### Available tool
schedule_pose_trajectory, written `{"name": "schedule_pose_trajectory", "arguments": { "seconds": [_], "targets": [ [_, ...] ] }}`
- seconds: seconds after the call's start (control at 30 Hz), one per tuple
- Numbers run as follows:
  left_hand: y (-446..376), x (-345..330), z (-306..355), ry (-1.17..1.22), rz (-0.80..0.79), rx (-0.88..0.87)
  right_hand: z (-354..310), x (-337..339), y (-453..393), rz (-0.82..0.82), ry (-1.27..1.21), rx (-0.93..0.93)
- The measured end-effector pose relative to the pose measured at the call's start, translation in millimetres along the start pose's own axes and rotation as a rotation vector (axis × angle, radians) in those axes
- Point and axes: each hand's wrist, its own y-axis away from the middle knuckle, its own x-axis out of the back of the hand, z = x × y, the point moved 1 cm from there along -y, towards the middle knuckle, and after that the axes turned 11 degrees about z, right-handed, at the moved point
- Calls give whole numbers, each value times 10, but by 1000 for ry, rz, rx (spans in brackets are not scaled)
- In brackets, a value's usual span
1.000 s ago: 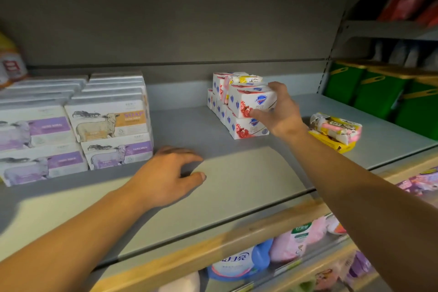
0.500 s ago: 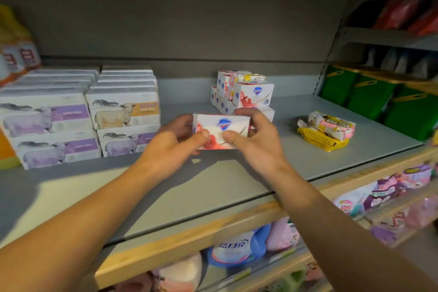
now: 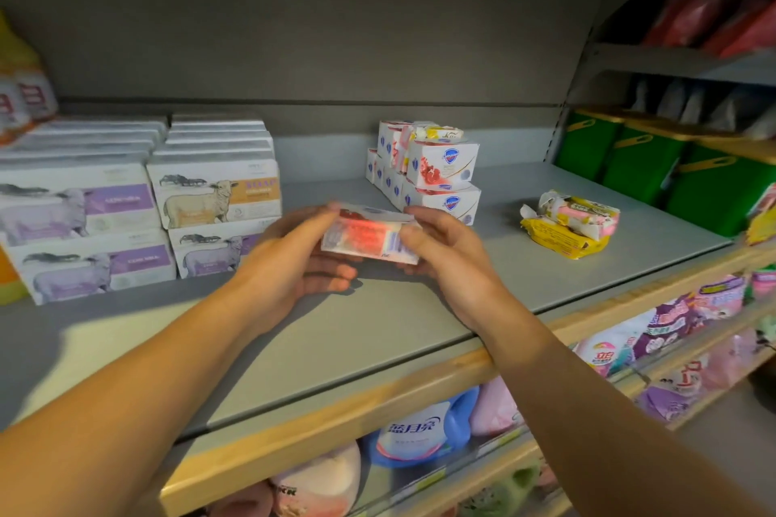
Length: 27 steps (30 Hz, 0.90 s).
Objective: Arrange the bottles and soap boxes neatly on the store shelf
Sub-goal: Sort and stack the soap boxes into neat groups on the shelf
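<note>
A small white-and-red soap box [image 3: 371, 237] is held above the grey shelf [image 3: 420, 332] between both hands. My left hand [image 3: 294, 260] grips its left end and my right hand [image 3: 445, 248] grips its right end. The box is tilted so its printed back faces me. Behind it stands a stack of matching white-and-red soap boxes [image 3: 436, 180], two layers high and running back toward the rear wall. Larger sheep-print soap boxes [image 3: 214, 197] are stacked at the left.
Loose yellow and pink wrapped soaps [image 3: 567, 222] lie on the shelf's right. Green tubs [image 3: 655, 164] fill the neighbouring shelf, orange bottles [image 3: 21, 92] stand at far left. Detergent bottles and pouches [image 3: 420, 428] sit below the wooden shelf edge [image 3: 336, 411].
My right hand took a box from the stack and brought it forward. My left hand left the shelf and joined it. Since then the box has been tipped over to show its back.
</note>
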Motion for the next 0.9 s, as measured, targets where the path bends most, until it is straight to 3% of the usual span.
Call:
{"name": "schedule_pose_trajectory", "arguments": {
  "seconds": [0.1,0.4,0.63,0.77,0.9],
  "targets": [
    [12,3,-3,-94,-67,-38,-5,-7,-13,53,37,-57],
    [2,58,41,-311,105,-66,-16,-55,28,-4,212,-35],
    [57,-12,-14,-161,-24,-86,-4,13,9,14,-54,7],
    [18,-26,-44,-277,59,-188,30,5,19,-57,76,92],
    [-8,2,-14,-488,61,-454,50,-25,-2,-42,113,134]
  ]
}}
